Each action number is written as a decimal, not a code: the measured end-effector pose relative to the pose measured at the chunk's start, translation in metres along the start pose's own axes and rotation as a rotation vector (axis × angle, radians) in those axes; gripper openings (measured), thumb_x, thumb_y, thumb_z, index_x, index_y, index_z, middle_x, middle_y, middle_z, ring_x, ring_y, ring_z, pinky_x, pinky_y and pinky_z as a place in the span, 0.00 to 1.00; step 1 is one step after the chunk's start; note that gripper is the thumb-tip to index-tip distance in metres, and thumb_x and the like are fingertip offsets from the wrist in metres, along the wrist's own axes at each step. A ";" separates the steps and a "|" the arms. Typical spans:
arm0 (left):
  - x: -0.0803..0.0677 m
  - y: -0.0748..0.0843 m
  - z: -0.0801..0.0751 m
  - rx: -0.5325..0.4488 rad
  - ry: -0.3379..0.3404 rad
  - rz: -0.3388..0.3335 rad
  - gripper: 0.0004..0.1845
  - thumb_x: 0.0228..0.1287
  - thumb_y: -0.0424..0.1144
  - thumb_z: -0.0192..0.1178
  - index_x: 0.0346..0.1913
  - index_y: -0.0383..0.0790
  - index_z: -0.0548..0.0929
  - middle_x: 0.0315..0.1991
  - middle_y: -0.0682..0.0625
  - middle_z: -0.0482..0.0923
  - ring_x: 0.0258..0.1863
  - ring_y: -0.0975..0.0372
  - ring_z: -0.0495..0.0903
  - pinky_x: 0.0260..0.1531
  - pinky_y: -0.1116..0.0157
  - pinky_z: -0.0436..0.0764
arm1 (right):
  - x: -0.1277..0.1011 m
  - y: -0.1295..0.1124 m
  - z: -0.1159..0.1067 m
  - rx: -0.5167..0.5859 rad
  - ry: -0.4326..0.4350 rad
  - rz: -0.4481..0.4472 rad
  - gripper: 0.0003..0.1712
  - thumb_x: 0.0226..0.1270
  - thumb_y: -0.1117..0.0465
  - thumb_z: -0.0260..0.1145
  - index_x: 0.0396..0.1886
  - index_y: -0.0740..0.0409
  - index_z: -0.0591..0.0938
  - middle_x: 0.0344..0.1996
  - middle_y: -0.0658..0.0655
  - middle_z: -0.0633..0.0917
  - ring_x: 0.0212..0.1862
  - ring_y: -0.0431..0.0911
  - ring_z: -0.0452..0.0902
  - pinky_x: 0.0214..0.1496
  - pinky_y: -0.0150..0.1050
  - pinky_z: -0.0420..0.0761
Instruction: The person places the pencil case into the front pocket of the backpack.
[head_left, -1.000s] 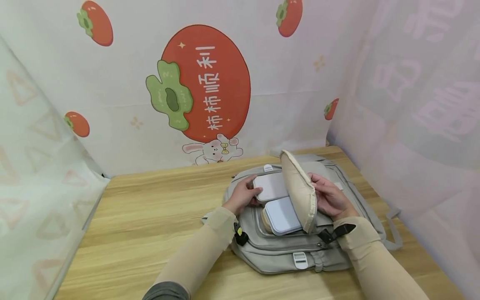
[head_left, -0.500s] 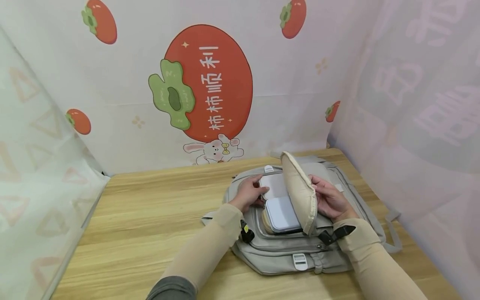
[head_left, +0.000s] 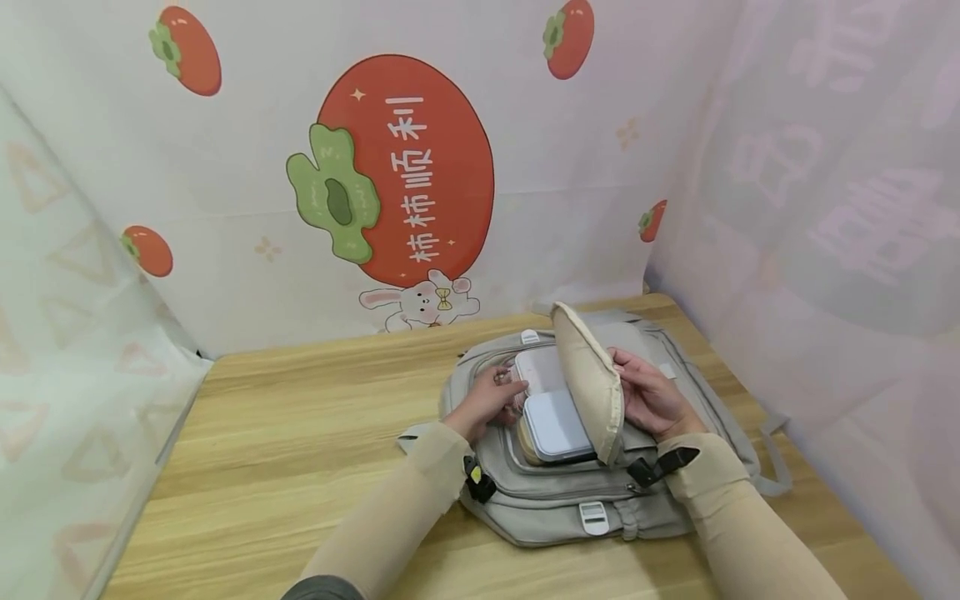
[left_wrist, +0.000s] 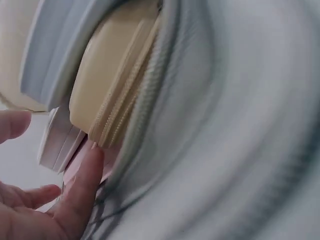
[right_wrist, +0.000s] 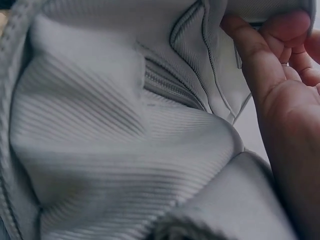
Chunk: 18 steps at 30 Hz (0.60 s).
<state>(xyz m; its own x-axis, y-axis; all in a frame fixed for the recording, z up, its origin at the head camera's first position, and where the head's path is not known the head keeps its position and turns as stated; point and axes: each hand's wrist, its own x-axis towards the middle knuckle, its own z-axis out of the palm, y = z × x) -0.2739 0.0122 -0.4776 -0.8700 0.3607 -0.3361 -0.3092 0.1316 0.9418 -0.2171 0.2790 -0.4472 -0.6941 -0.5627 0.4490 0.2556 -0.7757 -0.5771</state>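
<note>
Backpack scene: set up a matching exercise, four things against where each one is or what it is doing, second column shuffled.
Things:
1. backpack
2. pocket flap
3. left hand
4. right hand

States:
A. holds the flap up
B. lies flat on the wooden table
C. stands raised, beige lining showing
D. touches the flat cases in the open pocket

Pairs: 1-B, 2-C, 3-D, 4-A

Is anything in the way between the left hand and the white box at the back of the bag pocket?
Nothing visible is in the way. The left hand already touches the white box at its near edge. The right hand holds the beige flap up, so the backpack pocket is open, with the pale blue box beside the fingers.
</note>
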 end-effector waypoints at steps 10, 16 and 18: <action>-0.026 -0.005 -0.015 0.023 -0.339 0.017 0.05 0.75 0.29 0.60 0.47 0.32 0.75 0.37 0.46 0.76 0.32 0.58 0.79 0.35 0.61 0.87 | 0.005 0.002 0.003 -0.011 0.014 0.019 0.24 0.83 0.75 0.29 0.58 0.73 0.73 0.53 0.65 0.80 0.56 0.50 0.79 0.59 0.39 0.80; -0.028 -0.005 -0.013 -0.022 -0.362 0.018 0.05 0.76 0.28 0.58 0.48 0.32 0.73 0.35 0.47 0.75 0.31 0.59 0.78 0.33 0.64 0.86 | 0.007 0.003 0.005 -0.040 0.028 0.030 0.26 0.83 0.76 0.28 0.57 0.71 0.74 0.53 0.63 0.81 0.55 0.50 0.80 0.58 0.39 0.80; -0.028 -0.005 -0.011 -0.027 -0.352 0.021 0.05 0.76 0.28 0.59 0.47 0.33 0.74 0.34 0.47 0.75 0.31 0.59 0.78 0.32 0.65 0.86 | 0.009 0.003 0.005 -0.049 0.024 0.037 0.26 0.82 0.76 0.27 0.57 0.71 0.74 0.53 0.63 0.81 0.55 0.50 0.80 0.57 0.39 0.81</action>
<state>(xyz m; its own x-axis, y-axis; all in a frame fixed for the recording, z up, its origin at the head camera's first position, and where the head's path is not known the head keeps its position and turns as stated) -0.2517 -0.0085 -0.4733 -0.6918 0.6601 -0.2928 -0.3070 0.0981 0.9466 -0.2186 0.2705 -0.4414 -0.7011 -0.5833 0.4102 0.2486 -0.7391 -0.6260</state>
